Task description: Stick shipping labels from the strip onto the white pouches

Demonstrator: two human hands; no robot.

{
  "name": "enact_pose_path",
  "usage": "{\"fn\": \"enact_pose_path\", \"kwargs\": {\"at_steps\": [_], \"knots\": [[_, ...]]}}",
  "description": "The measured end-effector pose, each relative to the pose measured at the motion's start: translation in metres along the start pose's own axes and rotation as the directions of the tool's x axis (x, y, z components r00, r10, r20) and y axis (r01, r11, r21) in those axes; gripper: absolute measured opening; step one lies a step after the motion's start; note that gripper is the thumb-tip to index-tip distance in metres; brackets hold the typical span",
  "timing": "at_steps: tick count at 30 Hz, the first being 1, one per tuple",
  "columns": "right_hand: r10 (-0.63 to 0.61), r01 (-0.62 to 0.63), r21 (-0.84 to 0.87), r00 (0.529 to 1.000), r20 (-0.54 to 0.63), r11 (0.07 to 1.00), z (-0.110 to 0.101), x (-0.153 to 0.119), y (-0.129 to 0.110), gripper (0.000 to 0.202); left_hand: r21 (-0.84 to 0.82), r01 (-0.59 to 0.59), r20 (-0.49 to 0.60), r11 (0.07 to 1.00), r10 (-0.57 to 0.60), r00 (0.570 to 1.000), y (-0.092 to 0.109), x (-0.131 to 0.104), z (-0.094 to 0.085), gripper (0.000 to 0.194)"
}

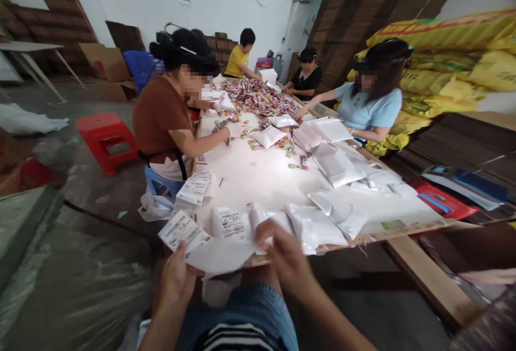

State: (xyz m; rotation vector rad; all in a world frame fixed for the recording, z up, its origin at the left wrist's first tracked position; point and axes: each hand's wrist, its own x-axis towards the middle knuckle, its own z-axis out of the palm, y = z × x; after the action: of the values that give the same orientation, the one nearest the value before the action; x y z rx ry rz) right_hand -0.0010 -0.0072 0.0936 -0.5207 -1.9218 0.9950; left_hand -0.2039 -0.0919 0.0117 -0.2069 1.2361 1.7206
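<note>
At the table's near left corner my left hand (pixel 177 276) grips a sheet of printed labels (pixel 183 233), its pale backing (pixel 220 256) stretching to the right. My right hand (pixel 280 251) is closed at the right end of that backing, slightly blurred; what its fingertips pinch is hard to make out. Just beyond lies a white packet with a printed label (pixel 233 224). To its right, along the near edge, are white packets (pixel 316 227) without visible labels. More printed label sheets (pixel 196 188) lie at the table's left edge.
Four people sit around the white table (pixel 250 176). A heap of small colourful packets (pixel 262 95) covers its far part. White packages (pixel 338 165) are piled at the right. A red stool (pixel 107 138) stands at the left, and a red tray (pixel 447 200) lies beyond the right edge.
</note>
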Motion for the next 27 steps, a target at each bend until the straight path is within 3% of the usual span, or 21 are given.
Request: {"fn": "enact_pose_path", "kwargs": {"at_steps": [2,4,6,7,9,11,13,16,19,22,24,27], "knots": [[0.079,-0.075,0.024,0.955,-0.286,0.997,-0.032,0.019,0.021,0.015,0.056,-0.124,-0.118,0.991,0.130,0.985,0.004,0.008,-0.007,0.037],[0.169,-0.238,-0.123,0.897,-0.408,0.963,-0.047,0.028,0.060,0.019,0.085,-0.133,-0.109,0.988,0.142,0.984,0.009,0.009,-0.011,0.034],[0.279,-0.398,-0.393,0.903,-0.328,0.829,-0.043,0.020,0.106,0.023,0.108,-0.114,-0.033,0.988,0.118,0.992,0.013,0.003,-0.013,0.032],[0.309,-0.421,-0.532,0.906,-0.290,0.735,-0.036,0.011,0.127,0.025,0.130,-0.101,0.013,0.986,0.100,0.995,0.014,-0.001,-0.014,0.032],[0.282,-0.340,-0.739,0.936,-0.209,0.581,-0.018,-0.012,0.158,0.034,0.181,-0.060,0.082,0.982,0.046,0.996,0.014,-0.009,-0.016,0.033],[0.206,-0.172,-0.837,0.976,-0.073,0.520,-0.004,-0.034,0.172,0.046,0.211,-0.028,0.113,0.977,0.004,0.994,0.012,-0.014,-0.018,0.035],[0.190,-0.037,-0.866,0.979,0.068,0.498,0.002,-0.046,0.172,0.057,0.216,-0.035,0.103,0.976,0.013,0.995,0.011,-0.018,-0.018,0.035],[0.209,-0.031,-0.889,0.975,0.073,0.458,0.008,-0.038,0.161,0.072,0.216,-0.066,0.059,0.974,0.054,0.997,0.007,-0.019,-0.014,0.029],[0.158,0.067,-0.846,0.972,0.175,0.528,0.031,-0.018,0.154,0.074,0.236,-0.055,0.061,0.970,0.042,0.997,0.002,-0.020,-0.005,0.028],[0.150,0.189,-0.765,0.925,0.349,0.616,0.064,-0.006,0.153,0.077,0.248,-0.060,0.092,0.967,0.038,0.995,-0.002,-0.020,0.002,0.033],[0.203,0.149,-0.722,0.904,0.377,0.676,0.079,-0.005,0.148,0.078,0.271,-0.111,0.137,0.956,0.076,0.988,-0.004,-0.020,0.003,0.040],[0.307,-0.134,-0.518,0.914,0.264,0.845,0.078,-0.007,0.120,0.057,0.314,-0.219,0.235,0.924,0.148,0.961,-0.007,-0.017,0.000,0.048]]}}
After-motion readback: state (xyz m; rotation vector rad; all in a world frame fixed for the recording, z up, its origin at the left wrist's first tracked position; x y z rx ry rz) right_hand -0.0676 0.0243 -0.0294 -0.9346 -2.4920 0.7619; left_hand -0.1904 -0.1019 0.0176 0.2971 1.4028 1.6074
